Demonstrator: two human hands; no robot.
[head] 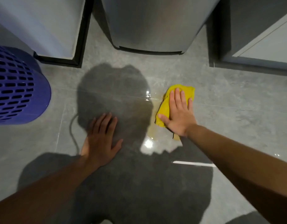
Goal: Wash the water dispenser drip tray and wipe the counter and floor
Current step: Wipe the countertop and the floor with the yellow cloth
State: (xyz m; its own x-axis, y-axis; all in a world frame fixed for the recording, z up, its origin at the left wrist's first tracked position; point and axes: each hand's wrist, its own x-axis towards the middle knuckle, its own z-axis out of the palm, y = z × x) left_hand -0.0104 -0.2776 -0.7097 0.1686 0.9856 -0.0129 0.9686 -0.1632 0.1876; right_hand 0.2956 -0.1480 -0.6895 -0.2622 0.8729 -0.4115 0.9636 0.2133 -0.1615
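Head view, looking down at grey floor tiles (228, 102). Landmark: yellow cloth (165, 109), laid flat on the floor in front of the silver appliance base (154, 29). The cloth is pressed down by the right hand (180, 117), palm flat, fingers (177, 97) slightly spread over its top, thumb out across its lower left edge. A wet shiny patch (148, 143) is seen on the tiles just left of and below the cloth, touching it. The left hand (101, 139) is planted flat on bare floor, left of the cloth and apart from it, fingers close together, thumb splayed toward the cloth. A blue slotted basket (15, 88) is seen far left of the cloth. Cabinet bases (58, 29) flank the appliance. The drip tray is not seen.
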